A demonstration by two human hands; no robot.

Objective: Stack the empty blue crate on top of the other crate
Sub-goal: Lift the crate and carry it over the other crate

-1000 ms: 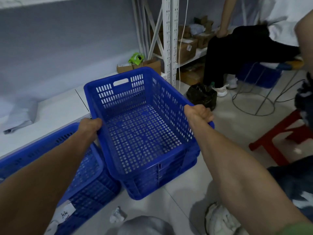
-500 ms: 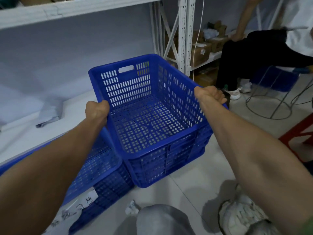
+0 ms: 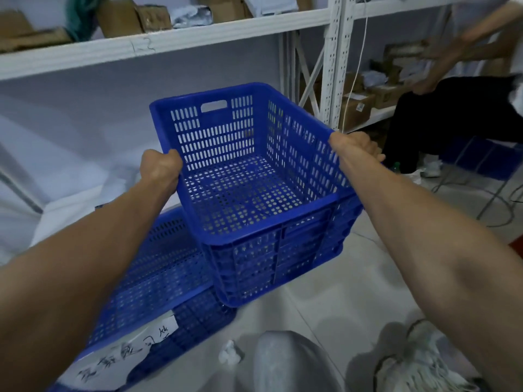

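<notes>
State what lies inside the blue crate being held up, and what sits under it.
Inside the held crate: nothing, only its perforated floor. Under its left part sits the other crate, partly hidden by the left arm; under the rest, pale floor.

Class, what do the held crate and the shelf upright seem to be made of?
Held crate: likely moulded plastic, uniform glossy blue, with perforated walls and floor. Shelf upright: probably white-painted metal, judging by its rows of punched slots.
</notes>
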